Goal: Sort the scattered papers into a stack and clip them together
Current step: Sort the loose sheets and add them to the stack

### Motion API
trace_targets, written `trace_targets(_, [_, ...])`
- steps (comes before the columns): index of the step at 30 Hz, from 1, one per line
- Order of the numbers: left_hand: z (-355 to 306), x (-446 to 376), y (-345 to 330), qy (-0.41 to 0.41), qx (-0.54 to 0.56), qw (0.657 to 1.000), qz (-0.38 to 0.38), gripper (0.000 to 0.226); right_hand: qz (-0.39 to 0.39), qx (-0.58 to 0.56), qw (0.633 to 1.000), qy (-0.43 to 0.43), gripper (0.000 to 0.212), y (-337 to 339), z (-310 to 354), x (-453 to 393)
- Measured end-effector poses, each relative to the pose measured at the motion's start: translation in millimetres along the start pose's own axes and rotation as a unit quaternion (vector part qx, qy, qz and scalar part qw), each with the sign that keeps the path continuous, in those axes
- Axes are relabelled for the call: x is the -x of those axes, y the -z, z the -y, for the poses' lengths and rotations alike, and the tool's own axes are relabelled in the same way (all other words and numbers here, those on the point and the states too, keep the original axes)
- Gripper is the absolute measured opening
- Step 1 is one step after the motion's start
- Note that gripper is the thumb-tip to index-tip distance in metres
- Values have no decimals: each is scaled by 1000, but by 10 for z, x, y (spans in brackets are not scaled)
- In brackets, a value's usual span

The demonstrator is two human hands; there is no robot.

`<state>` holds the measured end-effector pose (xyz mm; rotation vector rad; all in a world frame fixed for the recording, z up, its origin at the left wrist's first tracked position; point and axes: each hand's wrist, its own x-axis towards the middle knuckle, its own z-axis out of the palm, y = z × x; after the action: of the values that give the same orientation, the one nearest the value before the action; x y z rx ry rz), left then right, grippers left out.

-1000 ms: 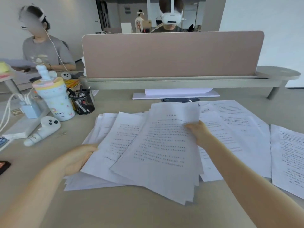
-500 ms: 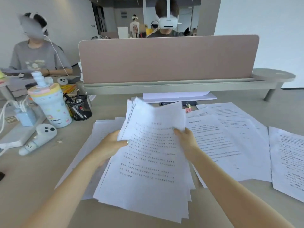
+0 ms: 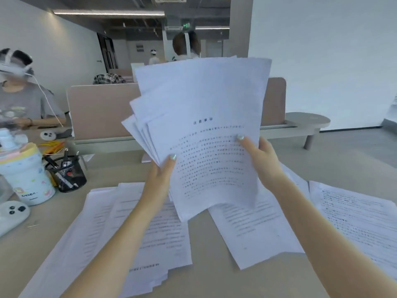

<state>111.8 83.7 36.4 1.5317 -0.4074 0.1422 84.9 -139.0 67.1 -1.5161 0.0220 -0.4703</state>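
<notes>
Both hands are up off the surface now: my left hand (image 3: 160, 175) pinches the left edge of the bundle of papers (image 3: 202, 130), thumb on the front page, and my right hand (image 3: 261, 160) pinches the right edge the same way. A moment ago this bundle was lying low over the surface; I've lifted it upright in front of me, and the sheets fan out unevenly at the top left. That tells me gathering is only partly done, and these pages need tapping square before any clip goes on. Loose sheets (image 3: 137, 229) lie along the near left of the surface, more sheets (image 3: 253, 231) sit under my right arm, and another page (image 3: 354, 214) reaches the right edge. Left side holds a mesh pen cup (image 3: 66, 175), a pastel bottle (image 3: 25, 175) and a white controller (image 3: 11, 214). The raised bundle hides the far middle, so I see no clip.
</notes>
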Motion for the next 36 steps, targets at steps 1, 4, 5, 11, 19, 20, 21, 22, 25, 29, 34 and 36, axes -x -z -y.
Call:
trace_targets(1, [67,21,-40,10,-8,1000,0,64,1,15,1000,-19,12,61,-92,15])
trace_targets(4, [227,89,-154,41,-22,999,8,62,-14,21,998,-64,7,163,-337,135])
trace_targets(5, [238,91,-205,44,-21,999,13,59,-24,12,997,-67,5,171,-390,159])
trace_targets(11, [-23,-113,-468,23,-17,999,19,51,-84,1,996,-21,17,207,-126,34])
trace_targets(19, [318,7,-458,88,-48,994,38,65,-63,12,997,-29,27,455,-473,133])
trace_targets(20, [351,30,-476,96,-50,993,50,60,-60,21,997,-42,28,442,-526,146])
trace_targets(21, [373,41,-488,99,-51,992,56,53,-59,28,997,-47,29,430,-566,154])
trace_targets(22, [369,45,-494,101,-53,992,59,46,-62,33,996,-46,28,417,-578,157])
trace_targets(25, [304,29,-460,74,-80,992,59,33,-69,51,996,-32,18,357,-509,138])
trace_targets(29, [189,-46,-145,68,-126,989,-46,20,-56,71,996,-14,13,93,-399,146])
trace_targets(34, [237,31,706,170,-217,954,-117,25,57,144,985,-74,29,-560,-762,216])
trace_targets(36, [329,169,989,202,-245,941,-116,33,106,146,977,-115,28,-841,-980,314])
